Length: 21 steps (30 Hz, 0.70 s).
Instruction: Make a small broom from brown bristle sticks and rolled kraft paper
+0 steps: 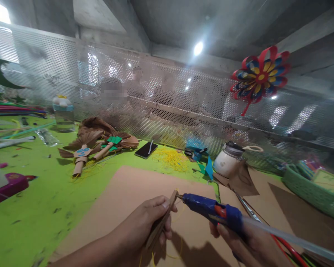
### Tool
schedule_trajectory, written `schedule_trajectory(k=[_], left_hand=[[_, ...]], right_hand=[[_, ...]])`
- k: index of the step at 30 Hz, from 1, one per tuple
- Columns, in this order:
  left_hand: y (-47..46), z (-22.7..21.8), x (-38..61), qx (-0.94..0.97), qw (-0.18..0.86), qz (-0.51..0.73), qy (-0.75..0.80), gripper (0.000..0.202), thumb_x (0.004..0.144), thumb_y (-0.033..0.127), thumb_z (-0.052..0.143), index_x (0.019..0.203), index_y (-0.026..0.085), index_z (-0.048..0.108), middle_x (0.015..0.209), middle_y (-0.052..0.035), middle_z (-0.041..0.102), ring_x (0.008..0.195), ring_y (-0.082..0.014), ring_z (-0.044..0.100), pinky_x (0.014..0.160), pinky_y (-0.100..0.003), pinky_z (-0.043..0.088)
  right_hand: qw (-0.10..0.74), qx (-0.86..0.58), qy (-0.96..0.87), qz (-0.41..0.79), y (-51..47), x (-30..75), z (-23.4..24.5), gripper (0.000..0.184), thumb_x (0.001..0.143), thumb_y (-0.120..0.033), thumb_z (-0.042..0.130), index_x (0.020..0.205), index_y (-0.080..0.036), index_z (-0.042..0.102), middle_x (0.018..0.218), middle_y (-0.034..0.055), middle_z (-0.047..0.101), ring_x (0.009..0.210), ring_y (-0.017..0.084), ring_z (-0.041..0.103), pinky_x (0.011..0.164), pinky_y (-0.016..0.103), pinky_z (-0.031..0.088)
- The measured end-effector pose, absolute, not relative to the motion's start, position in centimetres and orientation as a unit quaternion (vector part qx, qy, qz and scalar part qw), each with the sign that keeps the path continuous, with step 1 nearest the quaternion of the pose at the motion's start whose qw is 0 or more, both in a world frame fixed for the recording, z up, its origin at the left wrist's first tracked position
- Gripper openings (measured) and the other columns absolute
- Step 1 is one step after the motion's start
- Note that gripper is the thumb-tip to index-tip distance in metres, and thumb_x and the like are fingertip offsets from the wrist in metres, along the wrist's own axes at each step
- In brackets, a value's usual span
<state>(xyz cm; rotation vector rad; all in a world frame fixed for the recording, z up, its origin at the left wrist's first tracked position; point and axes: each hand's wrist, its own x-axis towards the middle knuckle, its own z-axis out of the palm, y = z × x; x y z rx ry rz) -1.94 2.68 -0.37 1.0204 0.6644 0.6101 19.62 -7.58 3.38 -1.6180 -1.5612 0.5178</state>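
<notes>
My left hand (149, 222) is closed around a folded brown paper piece (161, 222) with yellow strands hanging from it. My right hand (239, 239) grips a blue glue gun (214, 212) with an orange trigger and a clear glue stick out the back. The gun's nozzle touches the top end of the brown paper piece. Both hands hover over a brown cardboard sheet (128, 196) on the green table (39, 193).
Finished brown paper crafts (97, 142) lie at the back left beside a phone (146, 150) and yellow shreds (170, 158). A white jar (226, 160) stands behind, a green basket (308, 187) at the right, a pink box (5, 187) at the left. A perforated screen with a paper flower (259, 76) rises behind.
</notes>
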Motion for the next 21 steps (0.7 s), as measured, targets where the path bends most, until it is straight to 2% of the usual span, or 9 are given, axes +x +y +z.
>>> schedule_trajectory(k=[7, 11, 15, 21], left_hand=[[2.5, -0.4, -1.9, 0.473, 0.775, 0.287, 0.307, 0.029, 0.083, 0.045, 0.055, 0.086, 0.016, 0.06, 0.057, -0.0001, 0.054, 0.046, -0.0086, 0.049, 0.043, -0.018, 0.036], [2.6, -0.6, -1.8, 0.472, 0.776, 0.292, 0.298, 0.03, 0.082, 0.045, 0.056, 0.085, 0.016, 0.06, 0.056, 0.0004, 0.052, 0.047, -0.0094, 0.05, 0.042, -0.018, 0.036], [2.8, -0.6, -1.8, 0.471, 0.779, 0.292, 0.295, 0.028, 0.083, 0.043, 0.055, 0.085, 0.016, 0.06, 0.057, 0.0002, 0.053, 0.047, -0.0092, 0.05, 0.043, -0.018, 0.037], [2.8, -0.3, -2.0, 0.472, 0.774, 0.279, 0.316, 0.028, 0.084, 0.043, 0.055, 0.088, 0.016, 0.059, 0.057, 0.0006, 0.053, 0.045, -0.0082, 0.049, 0.042, -0.018, 0.035]], right_hand=[[0.38, -0.672, -0.621, 0.134, -7.6, 20.0, 2.5, 0.033, 0.077, -0.054, 0.059, 0.086, -0.026, 0.075, 0.079, 0.0085, 0.075, 0.072, 0.028, 0.07, 0.06, 0.03, 0.056], [0.345, -0.69, -0.63, 0.088, -7.6, 20.0, 2.6, 0.041, 0.08, -0.058, 0.054, 0.089, -0.023, 0.074, 0.073, 0.0087, 0.073, 0.063, 0.025, 0.068, 0.054, 0.029, 0.054], [0.325, -0.676, -0.655, 0.088, -7.6, 20.0, 3.2, 0.04, 0.082, -0.056, 0.053, 0.095, -0.024, 0.073, 0.071, 0.0068, 0.072, 0.058, 0.022, 0.065, 0.051, 0.028, 0.052], [0.375, -0.689, -0.616, 0.076, -7.9, 19.0, 3.0, 0.038, 0.076, -0.058, 0.059, 0.081, -0.023, 0.075, 0.072, 0.0099, 0.071, 0.063, 0.025, 0.064, 0.052, 0.03, 0.051]])
